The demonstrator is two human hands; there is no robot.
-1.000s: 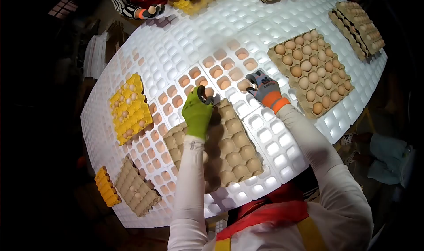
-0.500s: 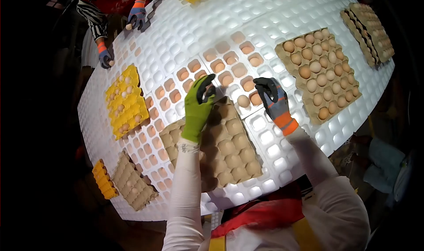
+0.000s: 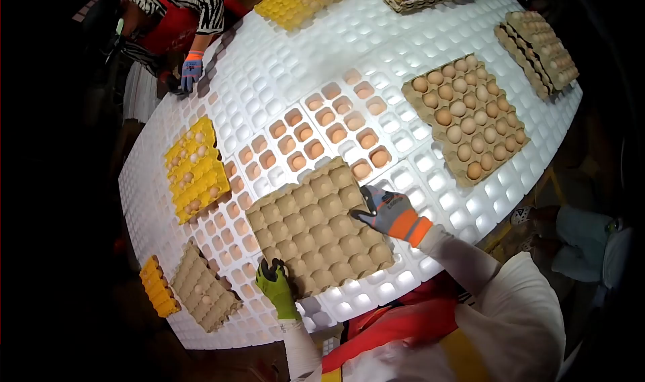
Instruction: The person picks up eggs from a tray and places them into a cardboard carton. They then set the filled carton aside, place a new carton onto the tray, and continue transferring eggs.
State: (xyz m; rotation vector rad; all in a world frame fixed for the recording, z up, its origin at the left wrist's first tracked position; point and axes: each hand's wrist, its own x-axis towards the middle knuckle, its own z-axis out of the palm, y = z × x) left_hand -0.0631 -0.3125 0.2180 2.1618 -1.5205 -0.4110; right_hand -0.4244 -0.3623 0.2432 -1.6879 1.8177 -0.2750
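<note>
A grey-brown cardboard egg tray [image 3: 322, 227] lies over the white foam packing, its cups holding no eggs. In a green and black glove, my left hand [image 3: 276, 289] is closed on the tray's near left edge. My right hand [image 3: 388, 214], in a grey glove with an orange cuff, grips the opposite edge, its thumb over the rim; some fingertips are hidden. Just beyond the tray, brown eggs [image 3: 379, 157] sit in square pockets of the white foam [image 3: 410, 180].
A full cardboard egg tray [image 3: 451, 160] lies to the right, beside stacked trays [image 3: 547, 56]. Yellow trays with eggs [image 3: 195, 174] stand left, another yellow tray [image 3: 295, 6] far back. Across the table is a co-worker's gloved hand [image 3: 192, 69].
Both my hands have come back toward me from above the foam pockets and now hold the egg tray's sides. The co-worker has shifted, with one hand lowered at the table edge.
</note>
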